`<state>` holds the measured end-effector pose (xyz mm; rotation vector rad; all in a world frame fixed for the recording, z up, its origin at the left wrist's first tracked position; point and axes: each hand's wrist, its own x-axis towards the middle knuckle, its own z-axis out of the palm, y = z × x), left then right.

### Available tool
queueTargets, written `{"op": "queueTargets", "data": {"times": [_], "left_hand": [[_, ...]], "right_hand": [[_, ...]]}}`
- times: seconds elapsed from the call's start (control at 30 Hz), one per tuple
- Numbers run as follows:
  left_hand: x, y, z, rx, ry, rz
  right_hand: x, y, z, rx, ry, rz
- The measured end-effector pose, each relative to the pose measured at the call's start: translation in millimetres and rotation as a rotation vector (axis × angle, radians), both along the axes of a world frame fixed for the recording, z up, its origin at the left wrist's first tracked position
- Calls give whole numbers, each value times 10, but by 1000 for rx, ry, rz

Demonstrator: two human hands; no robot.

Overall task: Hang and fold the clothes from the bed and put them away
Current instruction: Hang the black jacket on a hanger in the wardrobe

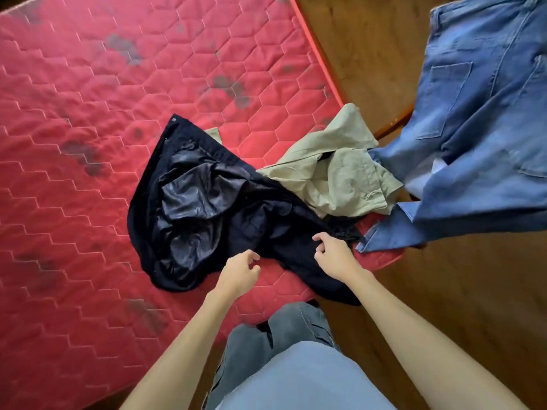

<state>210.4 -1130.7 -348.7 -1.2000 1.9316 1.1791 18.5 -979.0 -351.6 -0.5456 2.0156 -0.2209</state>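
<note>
A crumpled black garment (207, 199) with a shiny lining lies on the red quilted mattress (88, 128) near its corner. Beside it on the right sits a bunched khaki garment (340, 173). Blue jeans (479, 128) spread blurred at the far right, past the bed's edge, with a leg hem reaching the mattress corner. My left hand (239, 270) hovers over the black garment's near edge, fingers loosely curled, holding nothing. Over the same garment's right part is my right hand (334, 255), also loosely curled and holding nothing that I can see.
Brown wooden floor (444, 291) surrounds the bed on the right and at the front. The mattress's upper and left parts carry dark stains. My own legs in grey trousers (281, 335) stand against the bed's near edge.
</note>
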Motion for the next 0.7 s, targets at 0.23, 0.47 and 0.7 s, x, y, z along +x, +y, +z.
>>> {"op": "queueTargets", "data": {"times": [0.23, 0.47, 0.7], "left_hand": [[-294, -131, -537, 52, -35, 41], [-651, -468, -1084, -109, 139, 15], [-1162, -913, -1699, -601, 348, -321]], "right_hand": [[-66, -240, -493, 25, -122, -196], [-232, -569, -1090, -76, -17, -270], [-348, -1030, -1641, -90, -39, -268]]}}
